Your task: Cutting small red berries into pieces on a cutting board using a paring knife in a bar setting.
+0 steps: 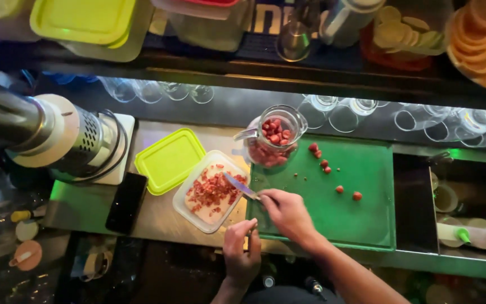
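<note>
My right hand grips a small knife whose blade points left over a clear plastic container holding red strawberry scraps. My left hand is at the near left corner of the green cutting board, fingers pinched together; I cannot see anything in them. A glass jar filled with red strawberries stands at the board's far left corner. Several loose strawberries lie on the board.
A yellow-green lid lies left of the container, with a dark phone beside it and a metal blender base further left. Upturned glasses line the back shelf. Squeeze bottles sit in a bin at right.
</note>
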